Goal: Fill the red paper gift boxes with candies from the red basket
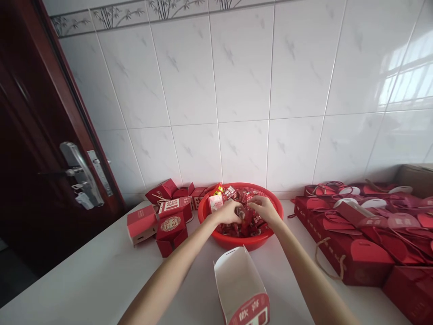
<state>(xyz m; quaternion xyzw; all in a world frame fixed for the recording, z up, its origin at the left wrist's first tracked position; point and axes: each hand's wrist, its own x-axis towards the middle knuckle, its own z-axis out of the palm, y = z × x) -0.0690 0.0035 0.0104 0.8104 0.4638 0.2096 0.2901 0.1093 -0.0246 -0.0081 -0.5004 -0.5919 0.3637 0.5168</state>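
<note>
A round red plastic basket [244,245] holds many small red-wrapped packets [233,229]. Both of my hands reach into it. My left hand [230,212] is closed on a dark red packet [240,213] near the basket's middle. Just to the right, my right hand [263,208] has its fingers bent down at the packets, and what its fingertips hold, if anything, is too small to make out. Between my forearms, an open box [238,282], white inside with a red printed end, lies on the white table [111,271] in front of the basket.
Several small red boxes [171,228] stand left of the basket. At the right, many red gift boxes [365,257] with cord handles fill the table, a cardboard box [414,178] behind them. A tiled wall [243,90] rises behind; a dark door [40,135] is at far left.
</note>
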